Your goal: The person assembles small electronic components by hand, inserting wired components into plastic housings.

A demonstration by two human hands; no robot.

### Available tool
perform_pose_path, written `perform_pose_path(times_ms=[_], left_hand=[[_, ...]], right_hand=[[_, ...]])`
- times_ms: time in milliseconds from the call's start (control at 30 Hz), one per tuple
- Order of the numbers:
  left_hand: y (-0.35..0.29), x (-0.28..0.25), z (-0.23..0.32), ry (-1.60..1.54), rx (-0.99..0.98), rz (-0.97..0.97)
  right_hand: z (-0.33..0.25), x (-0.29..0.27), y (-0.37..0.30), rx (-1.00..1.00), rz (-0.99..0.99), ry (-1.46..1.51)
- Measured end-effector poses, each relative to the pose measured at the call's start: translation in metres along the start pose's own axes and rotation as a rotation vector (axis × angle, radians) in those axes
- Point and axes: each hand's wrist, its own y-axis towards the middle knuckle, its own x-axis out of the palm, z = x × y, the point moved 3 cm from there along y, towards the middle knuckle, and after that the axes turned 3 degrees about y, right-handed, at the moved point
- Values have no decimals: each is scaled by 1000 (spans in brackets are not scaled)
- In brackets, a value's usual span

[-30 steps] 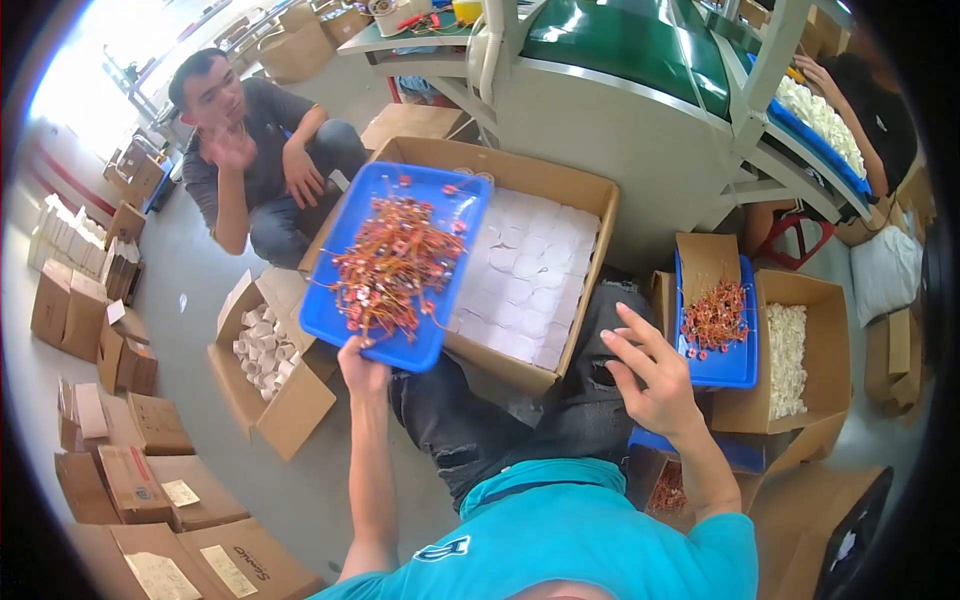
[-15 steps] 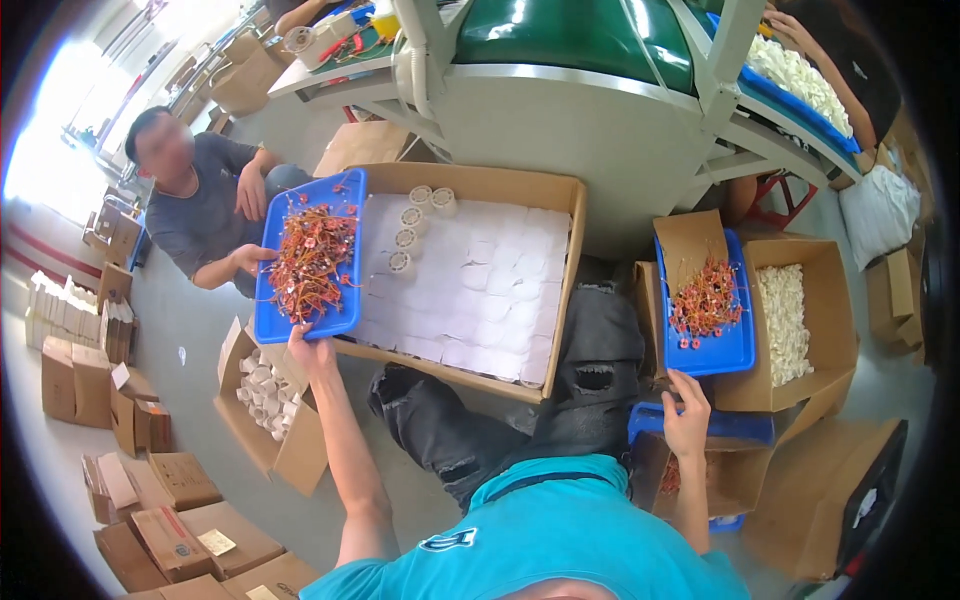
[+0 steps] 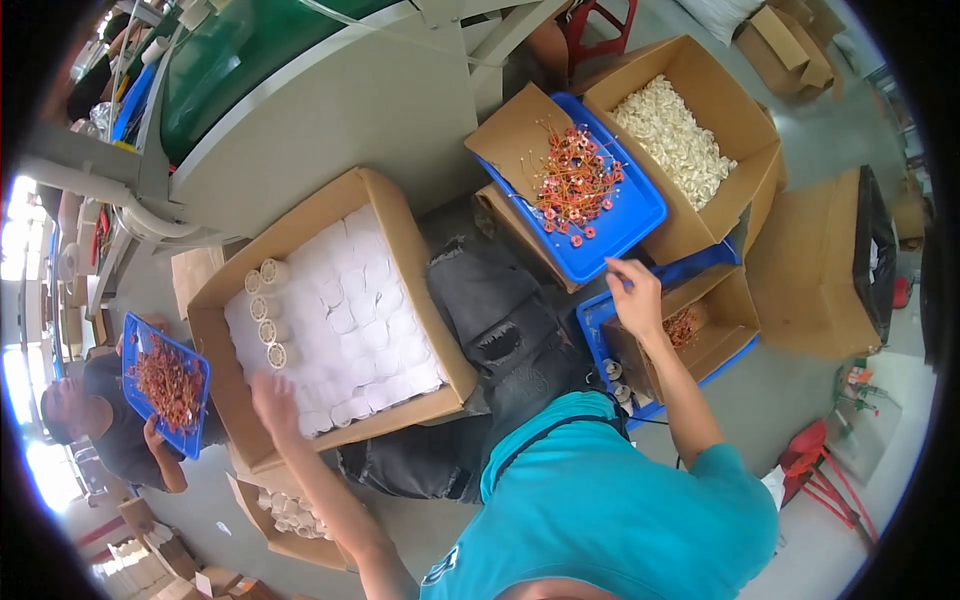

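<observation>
Right hand (image 3: 637, 300) hangs half open, empty, fingertips just beside the blue tray (image 3: 622, 228); left hand (image 3: 275, 405) blurs, grip unclear, near white cups (image 3: 278, 354).

Assembly workshop, green conveyor belt (image 3: 235, 75), blue tray (image 3: 625, 218) of wired parts (image 3: 575, 185), big cardboard box (image 3: 412, 270)

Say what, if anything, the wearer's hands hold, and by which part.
Nothing is visibly held: the left hand, blurred, is over the large carton; the right hand is beside a blue tray, contact unclear.
</observation>
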Motion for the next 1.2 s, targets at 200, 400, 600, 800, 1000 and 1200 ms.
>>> perform_pose_path(times_ms=[200, 400, 600, 800, 1000, 1200], left_hand=[[-2, 87, -2, 1340, 56, 17], [17, 69, -5, 1256, 219, 165], [19, 64, 22, 1290, 103, 169], [-78, 120, 88, -429, 0, -71], [-243, 284, 140, -1035, -227, -808], [-283, 304, 175, -153, 276, -500]], right_hand=[[4, 15, 65, -14, -163, -293], [7, 52, 73, 141, -361, -476], [5, 44, 76, 70, -347, -469], [-41, -12, 88, 33, -61, -107], [-110, 20, 74, 74, -395, 417], [-164, 35, 60, 52, -949, 657]])
